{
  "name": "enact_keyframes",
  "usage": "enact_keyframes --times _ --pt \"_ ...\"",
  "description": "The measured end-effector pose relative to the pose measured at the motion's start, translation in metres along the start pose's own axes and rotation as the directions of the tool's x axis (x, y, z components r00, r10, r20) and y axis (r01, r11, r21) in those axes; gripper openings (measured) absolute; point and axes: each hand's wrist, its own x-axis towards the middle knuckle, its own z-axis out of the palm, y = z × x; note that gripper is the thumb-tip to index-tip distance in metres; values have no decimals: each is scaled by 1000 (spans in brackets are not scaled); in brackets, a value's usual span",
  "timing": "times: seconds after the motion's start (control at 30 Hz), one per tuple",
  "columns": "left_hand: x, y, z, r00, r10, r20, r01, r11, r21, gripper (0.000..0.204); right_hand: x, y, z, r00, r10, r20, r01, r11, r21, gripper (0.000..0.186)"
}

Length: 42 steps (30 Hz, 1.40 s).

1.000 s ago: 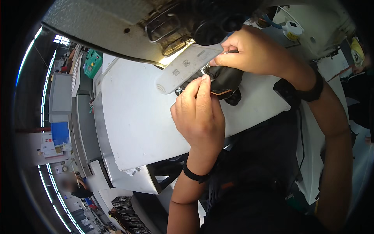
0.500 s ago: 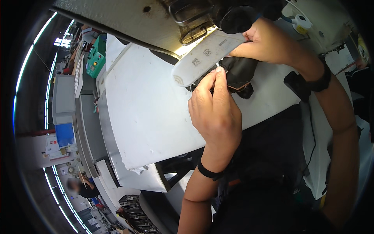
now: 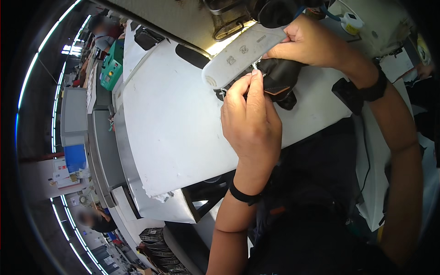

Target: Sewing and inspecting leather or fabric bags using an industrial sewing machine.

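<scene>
A dark pouch-like fabric piece [image 3: 280, 73] with zipper teeth and a brown-orange trim lies bunched on the white table under a sewing machine [image 3: 183, 20]. My left hand [image 3: 252, 119] pinches a small silvery zipper pull [image 3: 255, 66] between thumb and forefinger at the pouch's upper edge. On the far right side of the pouch, my right hand [image 3: 311, 43] has its thumb and fingers closed on the fabric, with some fingertips hidden behind the machine. The machine's grey rounded cover [image 3: 243, 57] stands just above both hands and hides part of the work.
The white tabletop [image 3: 178, 128] stretches to the left. A black item [image 3: 147, 39] lies at its far left, near a green box [image 3: 112, 66]. A black object [image 3: 346, 95] stands by my right wrist. Other people [image 3: 101, 34] are in the left background.
My left hand and the pouch have shifted slightly up, toward the machine. The silvery pull shows more clearly. At the upper left, a person and a black item have come further into view.
</scene>
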Motion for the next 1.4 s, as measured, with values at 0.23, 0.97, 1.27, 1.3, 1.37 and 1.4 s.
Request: enact_keyframes --times 0.23,0.97,1.27,1.3,1.37,1.4 --pt "-2 1 0 998 -56 -5 55 995 -80 33 0 -1 3 1000 -9 -2 9 1000 23 21" --pt "-6 4 0 999 -48 2 48 997 -55 35 -5 4 7 997 -74 -9 75 995 68 21" --pt "-7 5 0 996 -88 12 89 989 -117 36 -6 1 11 991 -18 -134 57 954 294 30" --pt "-7 5 -1 997 -79 10 80 991 -108 36 -6 1 10 990 -21 -137 61 953 298 30" --pt "-7 5 -1 993 -111 40 116 979 -166 37 -5 1 8 992 -29 -125 50 984 170 29" --pt "-7 6 -2 995 -95 38 100 983 -156 37 -4 2 8 991 -31 -131 53 983 175 29"
